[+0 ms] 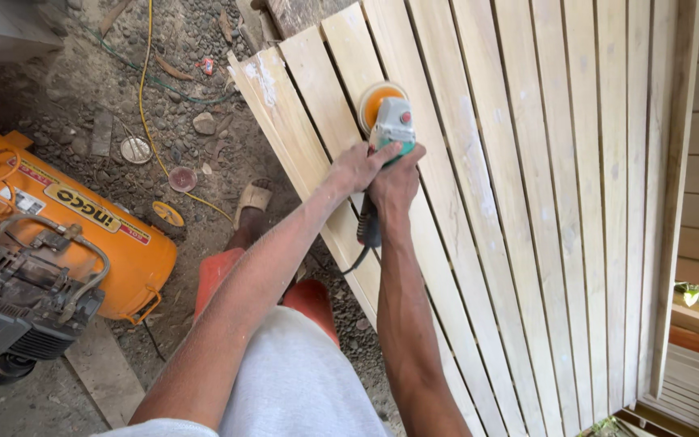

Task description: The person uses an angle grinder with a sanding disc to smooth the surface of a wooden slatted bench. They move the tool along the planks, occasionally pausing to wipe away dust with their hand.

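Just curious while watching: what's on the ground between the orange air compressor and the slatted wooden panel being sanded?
In the head view: gravelly dirt, a yellow cord, round discs, and the person's sandalled foot.

One head-worn view looks steeply down from close above, along both forearms to the slats (527, 202) leaning ahead and right. Gravel ground (66, 89) and a compressor (82, 235) fill the left; its far edge is probably cropped.

Bright, even daylight; soft shadows, sharp focus throughout.
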